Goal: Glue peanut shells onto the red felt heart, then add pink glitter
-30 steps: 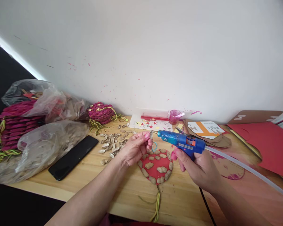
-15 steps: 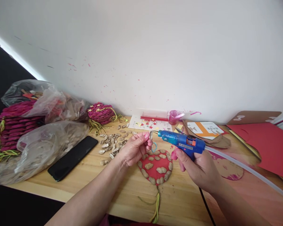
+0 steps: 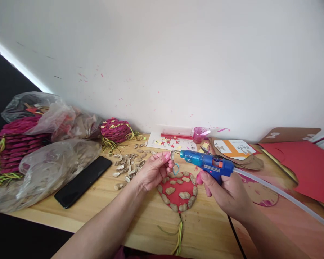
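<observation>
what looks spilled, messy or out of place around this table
Pink splatters mark the white wall above the table, and a pink smear sits beside the pink-stained cup, so paint or dye may have splashed. Peanut shells lie loose left of the red piece; that looks like scattered material rather than damage.

On our wooden table [image 3: 97,198] we have a black phone [image 3: 83,182], a plastic bag of peanut shells [image 3: 61,165] and loose shells [image 3: 128,165]. Near the middle lies a red disc [image 3: 175,196] ringed with peanut shells. Towards the wall we see white paper with stars [image 3: 153,141], a pink cup [image 3: 199,135] and red sheets [image 3: 313,169].
</observation>
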Action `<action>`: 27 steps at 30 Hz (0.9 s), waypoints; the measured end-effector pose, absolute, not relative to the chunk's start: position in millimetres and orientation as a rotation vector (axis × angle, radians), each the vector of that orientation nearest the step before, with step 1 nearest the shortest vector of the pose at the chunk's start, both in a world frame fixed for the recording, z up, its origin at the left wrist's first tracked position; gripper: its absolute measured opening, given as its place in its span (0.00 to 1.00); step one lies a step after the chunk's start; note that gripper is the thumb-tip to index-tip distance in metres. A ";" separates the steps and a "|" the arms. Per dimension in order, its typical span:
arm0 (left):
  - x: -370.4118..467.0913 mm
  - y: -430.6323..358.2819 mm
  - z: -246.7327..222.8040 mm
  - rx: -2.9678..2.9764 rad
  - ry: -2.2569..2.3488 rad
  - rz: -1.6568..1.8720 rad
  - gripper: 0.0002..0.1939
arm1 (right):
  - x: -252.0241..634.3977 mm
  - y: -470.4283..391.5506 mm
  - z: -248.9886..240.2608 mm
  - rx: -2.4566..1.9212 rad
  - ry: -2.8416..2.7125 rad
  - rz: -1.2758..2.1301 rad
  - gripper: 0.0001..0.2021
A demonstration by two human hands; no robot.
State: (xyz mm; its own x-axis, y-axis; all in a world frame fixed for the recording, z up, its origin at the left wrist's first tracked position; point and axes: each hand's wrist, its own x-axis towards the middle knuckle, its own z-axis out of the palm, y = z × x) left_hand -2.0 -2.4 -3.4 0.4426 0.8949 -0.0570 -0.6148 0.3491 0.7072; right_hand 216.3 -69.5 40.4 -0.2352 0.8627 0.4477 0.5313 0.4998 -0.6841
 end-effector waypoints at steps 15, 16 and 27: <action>-1.8 -2.5 -2.5 0.675 0.498 1.025 0.17 | 218.0 -68.2 40.2 -1.174 -1.888 0.486 0.16; -1.8 -2.6 -1.9 0.675 0.503 1.023 0.17 | 218.2 -68.2 39.6 -1.179 -1.886 0.480 0.16; -2.1 -3.0 -0.8 0.666 0.480 1.040 0.17 | 220.3 -69.1 38.6 -1.209 -1.893 0.476 0.16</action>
State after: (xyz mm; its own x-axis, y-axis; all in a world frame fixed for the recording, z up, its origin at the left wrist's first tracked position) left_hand -2.1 -3.0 -0.8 0.4346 0.8990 -0.0532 -0.6235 0.3430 0.7026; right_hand 220.3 -69.1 38.6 -0.2024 0.8770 0.4357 0.5670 0.4677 -0.6780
